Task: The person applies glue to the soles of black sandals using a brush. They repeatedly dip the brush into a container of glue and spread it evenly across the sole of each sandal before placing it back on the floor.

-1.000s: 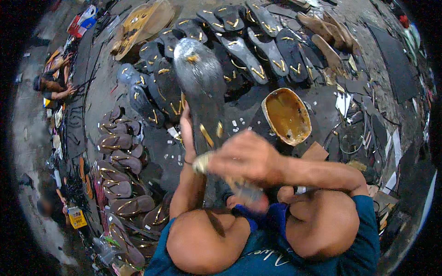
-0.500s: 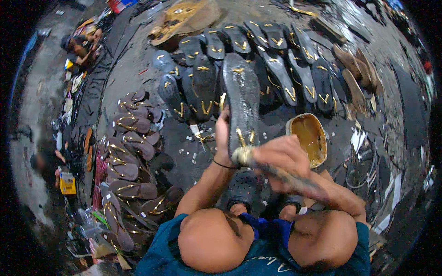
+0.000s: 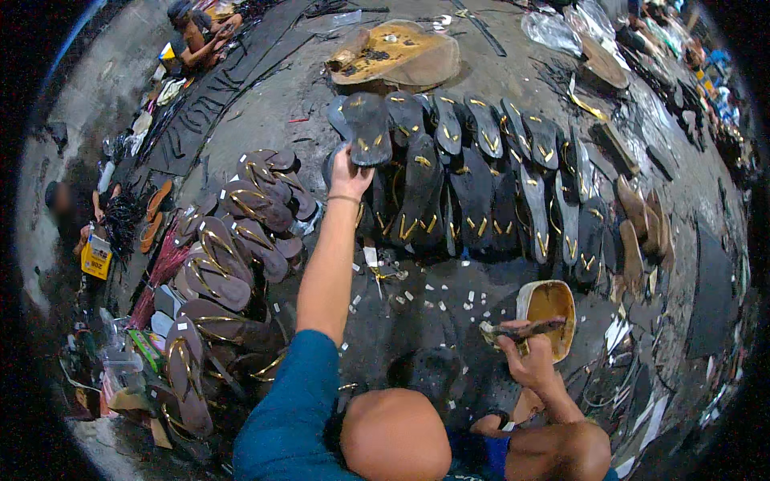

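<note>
Over dark floor [image 3: 417, 322], the outstretched left hand [image 3: 351, 174] pinches a sole [image 3: 369, 127], the right hand [image 3: 532, 365] clutching a brush [image 3: 541, 327].

Holding a dark sandal sole [image 3: 369, 124] by its near end with the left hand [image 3: 350, 174], up around 11–12 o'clock, and gripping a brush-like tool [image 3: 539, 327] in the right hand [image 3: 532, 365] down at 4, right by a pale tub [image 3: 524, 300] of amber stuff. Got rows of black soles [image 3: 473, 190] with gold bits at 1 o'clock, plus a heap of brown sandals [image 3: 227, 290] over at 9. Can also spot a rounded, stained slab [image 3: 421, 58] at 12 and a yellow box [image 3: 96, 258] way out at 9.
</note>
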Demonstrator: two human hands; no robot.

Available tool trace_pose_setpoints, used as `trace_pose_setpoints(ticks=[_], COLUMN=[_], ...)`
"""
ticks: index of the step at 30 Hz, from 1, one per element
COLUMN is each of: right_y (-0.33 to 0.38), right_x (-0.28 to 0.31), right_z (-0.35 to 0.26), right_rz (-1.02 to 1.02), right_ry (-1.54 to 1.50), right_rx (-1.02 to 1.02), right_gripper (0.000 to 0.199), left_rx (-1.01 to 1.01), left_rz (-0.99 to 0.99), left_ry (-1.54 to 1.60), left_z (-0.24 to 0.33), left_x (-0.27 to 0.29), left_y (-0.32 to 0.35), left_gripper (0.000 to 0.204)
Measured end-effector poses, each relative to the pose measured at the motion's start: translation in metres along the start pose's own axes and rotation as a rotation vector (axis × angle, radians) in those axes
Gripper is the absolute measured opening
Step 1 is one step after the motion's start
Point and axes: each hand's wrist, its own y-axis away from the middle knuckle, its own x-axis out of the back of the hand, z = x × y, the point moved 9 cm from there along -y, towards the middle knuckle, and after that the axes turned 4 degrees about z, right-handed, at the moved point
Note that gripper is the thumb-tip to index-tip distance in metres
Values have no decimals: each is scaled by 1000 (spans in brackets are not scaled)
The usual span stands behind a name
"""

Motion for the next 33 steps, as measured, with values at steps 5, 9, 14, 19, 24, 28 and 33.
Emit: trace_pose_setpoints(ticks=[5,9,14,19,24,28,33], right_y=[4,2,2,-8,-5,2,23], right_x=[-13,-4,-8,-16,24,89,95], right_z=[20,18,42,28,40,78,118], right_rz=[-93,-4,-4,57,180,438,463], right_ry=[-86,-75,-36,-79,215,220,529], right_rx=[-185,-189,-280,-203,-43,-207,-252], right_gripper=[18,18,23,23,25,31,24], left_rx=[-71,-116,-602,-1276,-681,-766,-403], left_rz=[126,173,252,1025,501,342,-3], left_ry=[63,-10,-586,-1071,-363,-371,-1286], left_z=[10,2,80,252,267,249,71], left_x=[29,49,115,218,216,171,109], left_y=[-99,-76,-20,31,-1,104,224], left_gripper=[24,24,45,43,8,29,39])
